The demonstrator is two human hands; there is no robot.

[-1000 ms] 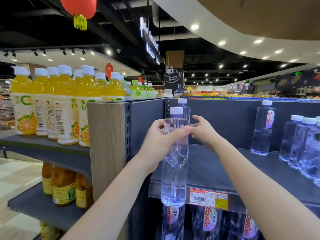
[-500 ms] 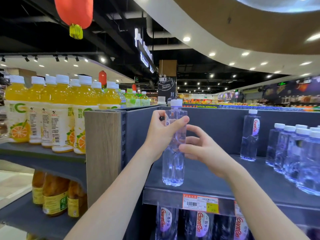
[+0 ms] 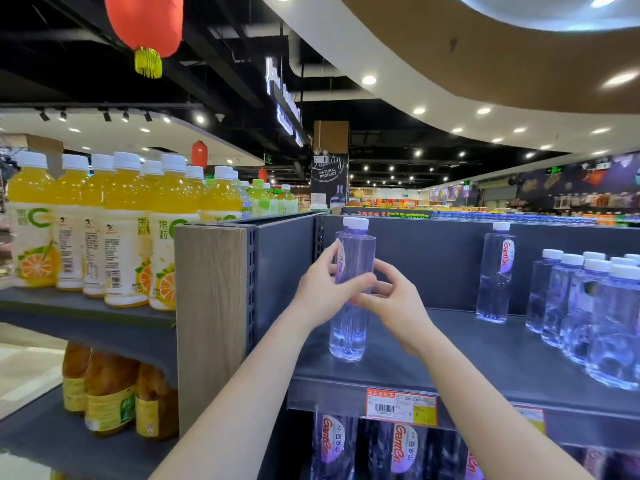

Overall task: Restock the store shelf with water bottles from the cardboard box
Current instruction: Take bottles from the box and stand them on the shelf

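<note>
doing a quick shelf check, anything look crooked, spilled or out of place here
Nothing is spilled or damaged. One small thing: the water bottle held by both the left hand and the right hand has its label turned sideways, while the lone bottle further right shows its label to the front. All bottles stand upright on the shelf.

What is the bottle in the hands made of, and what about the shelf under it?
The water bottle looks like clear, glossy plastic: you can see through it, and it has a white cap. The shelf seems to be dark grey painted metal with a smooth, faintly shiny top, though that is only a guess.
</note>
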